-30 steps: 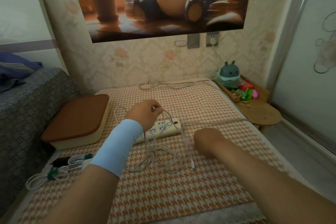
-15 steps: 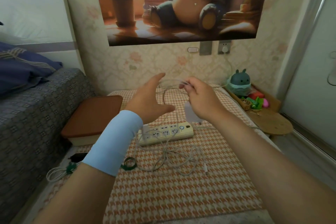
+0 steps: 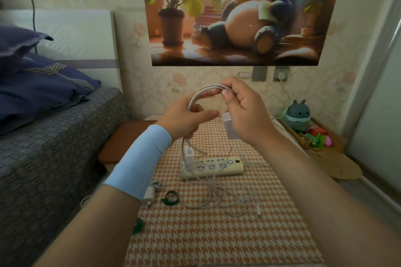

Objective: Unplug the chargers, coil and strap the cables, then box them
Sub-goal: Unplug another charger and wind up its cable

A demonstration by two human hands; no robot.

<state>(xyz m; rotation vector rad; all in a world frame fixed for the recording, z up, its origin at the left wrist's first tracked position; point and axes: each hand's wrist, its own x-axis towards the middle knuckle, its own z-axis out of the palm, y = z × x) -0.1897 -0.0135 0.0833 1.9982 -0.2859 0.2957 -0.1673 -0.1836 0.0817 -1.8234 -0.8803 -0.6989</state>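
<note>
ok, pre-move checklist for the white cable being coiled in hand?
1. Grip on white cable coil: left hand and right hand both curl round it. ok
2. White charger brick unplugged: hangs under the right palm. ok
3. Tail wound in: slack lies across the cream power strip. not ok
4. Green strap loop at hand: lies free on the checked cloth. ok
5. Brown-lidded box open: lid on. not ok
6. Small white plug at the strip's left end pulled: cannot tell
</note>
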